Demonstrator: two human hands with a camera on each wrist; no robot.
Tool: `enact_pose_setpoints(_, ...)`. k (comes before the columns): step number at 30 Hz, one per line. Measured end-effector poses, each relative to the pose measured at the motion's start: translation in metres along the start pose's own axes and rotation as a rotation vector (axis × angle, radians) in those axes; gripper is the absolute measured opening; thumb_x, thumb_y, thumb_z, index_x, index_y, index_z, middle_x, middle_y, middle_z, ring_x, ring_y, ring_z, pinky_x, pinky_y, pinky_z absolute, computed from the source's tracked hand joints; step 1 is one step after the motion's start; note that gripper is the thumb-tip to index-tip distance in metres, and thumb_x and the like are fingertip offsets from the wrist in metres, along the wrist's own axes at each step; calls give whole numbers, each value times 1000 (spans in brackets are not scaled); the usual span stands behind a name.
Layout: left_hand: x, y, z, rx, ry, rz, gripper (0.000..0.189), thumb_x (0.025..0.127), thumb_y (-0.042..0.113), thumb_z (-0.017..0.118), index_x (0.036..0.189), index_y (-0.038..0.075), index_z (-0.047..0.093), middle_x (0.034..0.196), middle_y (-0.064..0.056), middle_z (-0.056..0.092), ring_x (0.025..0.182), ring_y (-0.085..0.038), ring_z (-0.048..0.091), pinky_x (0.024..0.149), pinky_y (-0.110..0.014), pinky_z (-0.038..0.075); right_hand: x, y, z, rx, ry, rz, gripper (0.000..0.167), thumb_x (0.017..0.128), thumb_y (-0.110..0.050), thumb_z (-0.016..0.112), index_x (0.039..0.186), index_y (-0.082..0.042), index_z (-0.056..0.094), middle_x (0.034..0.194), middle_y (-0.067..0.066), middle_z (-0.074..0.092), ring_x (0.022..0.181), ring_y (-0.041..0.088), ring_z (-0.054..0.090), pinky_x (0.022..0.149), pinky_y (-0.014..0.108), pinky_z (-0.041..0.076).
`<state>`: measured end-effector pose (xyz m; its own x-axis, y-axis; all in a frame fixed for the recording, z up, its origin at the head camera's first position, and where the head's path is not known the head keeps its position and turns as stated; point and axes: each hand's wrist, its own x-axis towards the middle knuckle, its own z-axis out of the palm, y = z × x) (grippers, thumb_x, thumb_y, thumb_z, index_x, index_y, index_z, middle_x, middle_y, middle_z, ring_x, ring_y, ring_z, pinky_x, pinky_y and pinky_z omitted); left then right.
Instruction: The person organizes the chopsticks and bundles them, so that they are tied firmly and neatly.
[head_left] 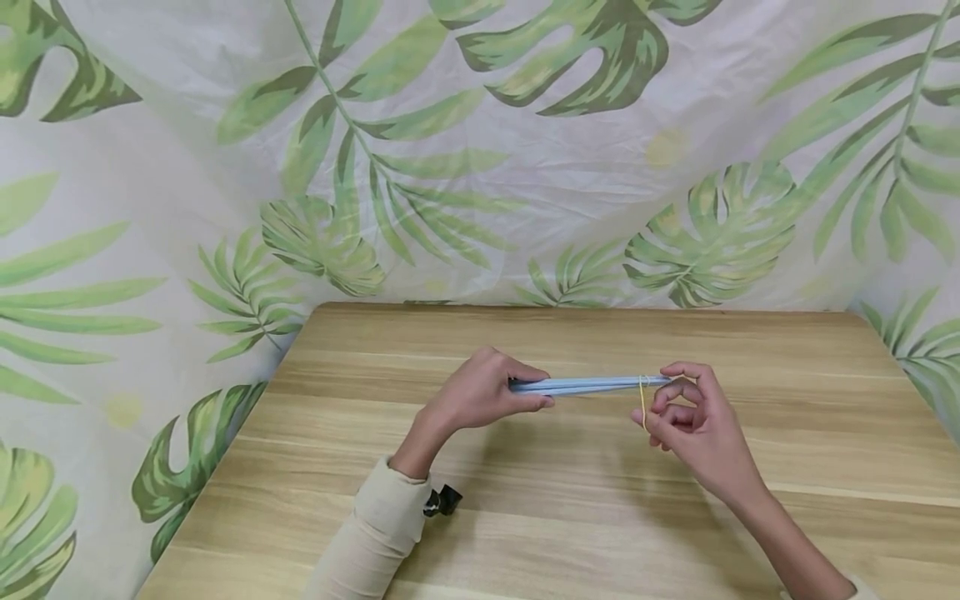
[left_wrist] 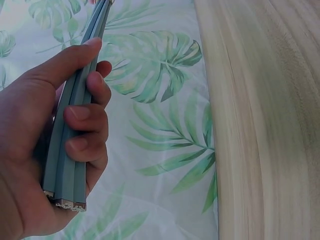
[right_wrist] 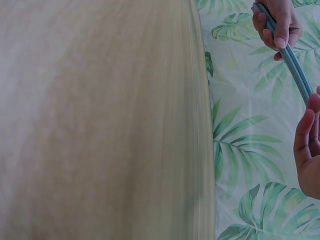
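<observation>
My left hand (head_left: 478, 392) grips a bundle of slim light-blue sticks (head_left: 588, 385) near one end, held level over the table. In the left wrist view, the fingers wrap round the sticks (left_wrist: 67, 160), whose rough cut ends show at the bottom. A yellow rubber band (head_left: 642, 407) loops over the bundle's other end. Below the sticks, the thumb of my right hand (head_left: 705, 433) pinches that band and draws it down taut. Its index fingertip meets the tip of the bundle. Only part of the right hand (right_wrist: 311, 165) shows in the right wrist view.
Beneath both hands lies a wood-grain table (head_left: 555, 517). Behind it hangs a pale cloth (head_left: 570, 183) printed with green leaves. A small black object (head_left: 444, 500) sits at the left sleeve cuff (head_left: 390, 508).
</observation>
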<state>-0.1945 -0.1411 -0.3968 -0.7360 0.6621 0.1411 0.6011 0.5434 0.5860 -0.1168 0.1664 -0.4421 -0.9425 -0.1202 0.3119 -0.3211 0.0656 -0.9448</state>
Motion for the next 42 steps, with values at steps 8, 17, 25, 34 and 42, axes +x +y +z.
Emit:
enact_pose_setpoints(8,1,1,2,-17,81,-30,20,96,30,83,111,17,86,90,3,82,56,2,44,56,-19,37,-2,1,3,-95,6,-44,68,90,15,77,146,-4,44,96,-5,63,69,11,75,58,26,55)
enact_pose_setpoints(17,1,2,4,-59,127,-98,18,95,29,84,109,18,87,89,4,82,51,1,39,51,-19,32,-6,6,8,-96,-118,-219,69,86,22,74,148,1,53,105,1,60,84,4,78,56,30,59)
enact_pose_setpoints(25,2,2,5,-52,134,-111,19,94,28,86,108,16,87,90,2,82,50,1,39,50,-19,30,-9,5,10,-129,-165,-240,51,91,21,70,135,0,62,109,-2,60,86,7,80,56,34,62)
enact_pose_setpoints(34,1,3,3,-68,176,-98,21,94,31,85,111,17,87,89,4,83,52,1,43,51,-20,33,-6,1,5,-207,-63,-48,18,102,12,59,101,-5,66,93,4,73,70,17,80,61,38,64)
enact_pose_setpoints(42,0,2,4,-109,222,-66,31,93,31,86,117,11,84,99,-3,84,65,-2,61,58,-20,48,-1,1,-2,-72,-17,79,33,114,0,37,133,4,63,102,4,65,80,21,80,66,43,65)
